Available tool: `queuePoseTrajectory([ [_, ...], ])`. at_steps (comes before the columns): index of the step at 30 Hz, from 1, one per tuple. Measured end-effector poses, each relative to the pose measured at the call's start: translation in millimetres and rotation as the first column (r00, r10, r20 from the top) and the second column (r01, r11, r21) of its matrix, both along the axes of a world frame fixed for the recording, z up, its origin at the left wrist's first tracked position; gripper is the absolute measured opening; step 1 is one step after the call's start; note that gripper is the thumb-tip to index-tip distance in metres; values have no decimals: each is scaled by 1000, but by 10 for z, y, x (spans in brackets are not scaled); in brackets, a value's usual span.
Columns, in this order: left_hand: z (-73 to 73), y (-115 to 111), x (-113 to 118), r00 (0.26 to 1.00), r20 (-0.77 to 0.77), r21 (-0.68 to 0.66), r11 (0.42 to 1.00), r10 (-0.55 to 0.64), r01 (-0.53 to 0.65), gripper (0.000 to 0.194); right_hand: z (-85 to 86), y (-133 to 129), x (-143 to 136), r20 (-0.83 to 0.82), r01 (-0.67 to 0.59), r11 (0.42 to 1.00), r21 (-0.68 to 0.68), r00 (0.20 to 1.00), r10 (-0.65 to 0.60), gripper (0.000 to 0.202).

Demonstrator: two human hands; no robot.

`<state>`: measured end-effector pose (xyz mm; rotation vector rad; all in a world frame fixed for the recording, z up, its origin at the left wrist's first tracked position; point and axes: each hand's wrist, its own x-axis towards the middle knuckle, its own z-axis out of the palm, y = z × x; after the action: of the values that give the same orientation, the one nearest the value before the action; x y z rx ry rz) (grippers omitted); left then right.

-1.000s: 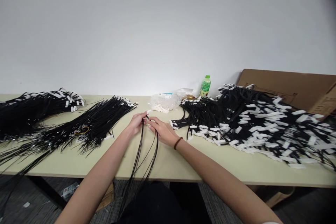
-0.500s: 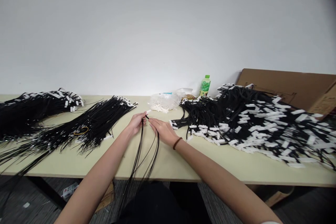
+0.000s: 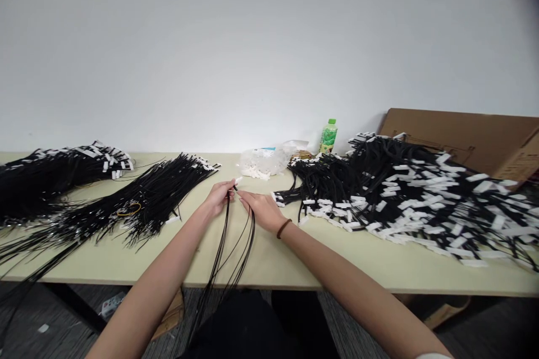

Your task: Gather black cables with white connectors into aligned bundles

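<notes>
My left hand (image 3: 219, 197) pinches the top ends of a few thin black cables (image 3: 229, 247) that run down across the table edge toward my lap. A small white connector (image 3: 238, 180) shows at its fingertips. My right hand (image 3: 263, 210), with a brown band on the wrist, lies on the pale table (image 3: 278, 261) just right of the cables, its fingers touching the same cable ends. Whether the right fingers grip anything is not clear.
Two bundles of black cables (image 3: 138, 202) with white tips lie at left. A big heap of black cables with white tags (image 3: 404, 190) fills the right. A clear bag of white parts (image 3: 263, 162), a green bottle (image 3: 328, 136) and a cardboard box (image 3: 467, 137) stand behind.
Hardly anything moved; my right hand slid slightly closer to the cable ends held in my left hand.
</notes>
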<state>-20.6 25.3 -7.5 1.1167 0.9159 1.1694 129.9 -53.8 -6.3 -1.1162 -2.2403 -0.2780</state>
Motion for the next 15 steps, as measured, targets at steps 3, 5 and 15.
queuePoseTrajectory([
  [3,-8,5,4,1000,-8,4,1000,-3,4,27,3,-1,1,-9,-22,1000,0,1000,22,31],
  [5,-14,9,5,1000,-14,5,1000,-7,7,28,3,-1,3,-16,-38,999,4,999,38,30],
  [15,-6,-9,14,999,-35,7,1000,0,0,29,9,-7,4,-25,-60,998,-1,998,60,29],
])
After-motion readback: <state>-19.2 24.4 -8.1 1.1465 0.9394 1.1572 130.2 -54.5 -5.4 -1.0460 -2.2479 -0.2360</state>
